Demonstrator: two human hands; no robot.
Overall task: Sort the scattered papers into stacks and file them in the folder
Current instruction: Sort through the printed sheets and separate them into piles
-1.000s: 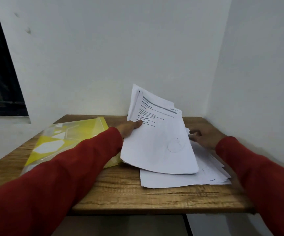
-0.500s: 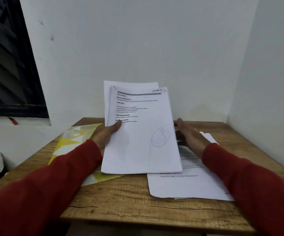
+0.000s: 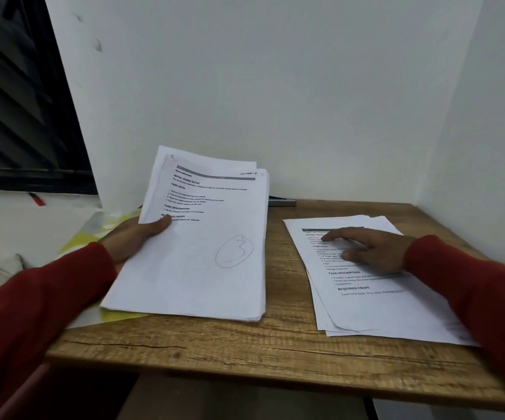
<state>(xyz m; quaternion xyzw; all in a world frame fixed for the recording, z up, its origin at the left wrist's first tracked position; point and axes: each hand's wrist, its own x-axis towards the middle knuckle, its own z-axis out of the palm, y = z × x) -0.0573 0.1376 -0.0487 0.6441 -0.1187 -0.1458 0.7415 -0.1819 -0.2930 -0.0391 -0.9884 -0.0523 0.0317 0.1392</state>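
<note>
Left fingers around paper stack's left edge.

A wooden table stood in a white corner. On it lay a yellow folder and loose papers.

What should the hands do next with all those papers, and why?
Probably lower the stack that the left hand grips onto the table. Its far edge is tilted up, while the right hand rests flat on the other pile. The yellow folder lies partly under the stack.
</note>
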